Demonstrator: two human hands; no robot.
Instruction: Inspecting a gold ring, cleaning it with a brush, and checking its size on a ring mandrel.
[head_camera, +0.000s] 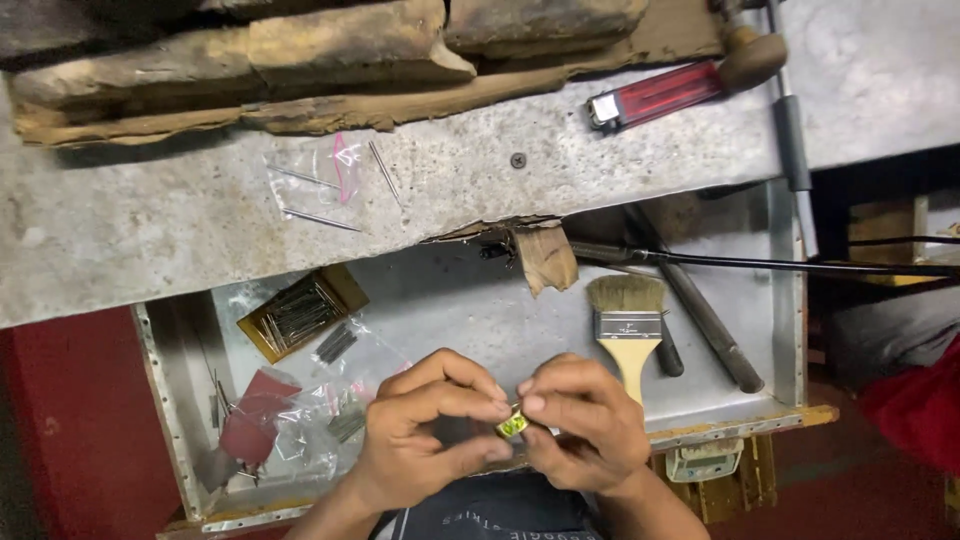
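— What have you got there?

— Your left hand and right hand meet over the open drawer, fingers closed round a small gold ring with a green face. Each hand pinches one side between thumb and forefinger, so the piece sits steady and faces up at you.

— Why over the drawer?

— It looks as though anything you drop would land in the metal tray rather than on the floor. Your supplies lie close too: the open box of thin rods to your left, plastic packets beside it, the flat brush just right of your hands.

— And the desk?

— The grey desk above carries a clear bag with loose pins and a red lighter, both well apart from your hands.
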